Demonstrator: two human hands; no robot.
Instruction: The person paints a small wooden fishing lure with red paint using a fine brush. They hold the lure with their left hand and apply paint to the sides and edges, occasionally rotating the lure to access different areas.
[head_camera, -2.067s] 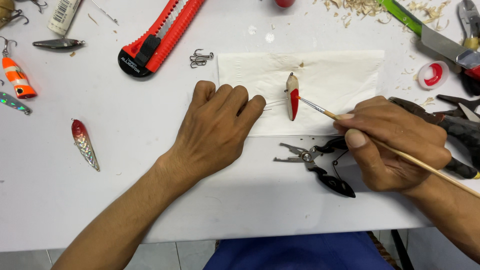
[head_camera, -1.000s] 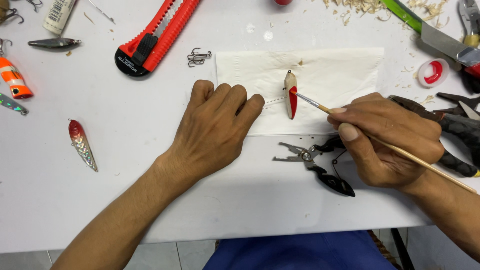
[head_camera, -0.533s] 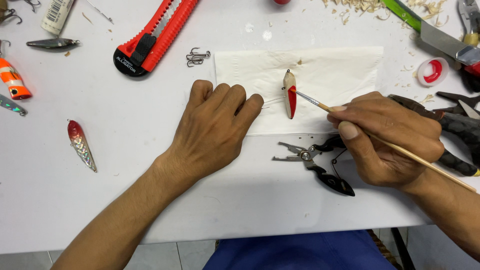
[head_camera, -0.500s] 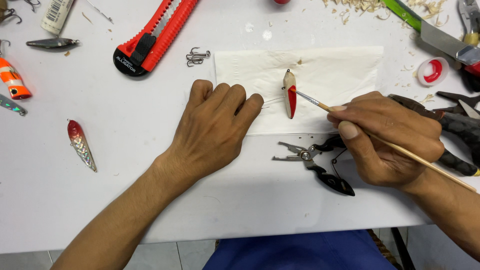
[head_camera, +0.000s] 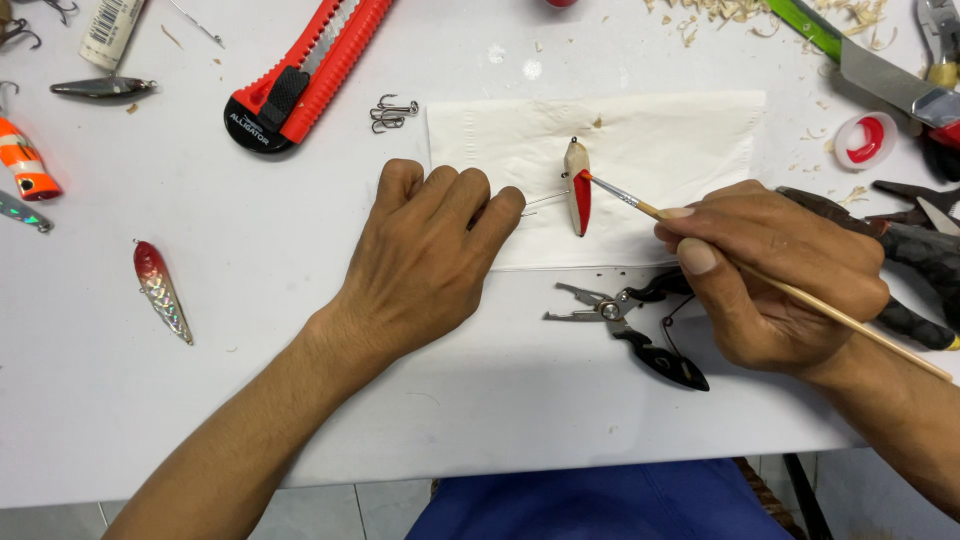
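At centre frame, a small wooden lure (head_camera: 576, 187), cream with a red side, lies on a white napkin (head_camera: 690, 140) on the table (head_camera: 250, 300). From the right, the right hand (head_camera: 775, 285) pinches a thin brush (head_camera: 700, 240) whose tip touches the lure's red side. Left of the lure, the left hand (head_camera: 430, 255) rests palm down, fingers together, on the napkin's left edge; black pliers (head_camera: 640, 325) lie just below the napkin.

The left hand (head_camera: 425, 260) covers the near end of the thin wire (head_camera: 545, 199) running off the wooden lure (head_camera: 576, 186), so what's pinning it can't be seen. The paintbrush (head_camera: 800, 296) handle runs off the right edge, and the green-handled blade (head_camera: 860, 70) is cut off up top.
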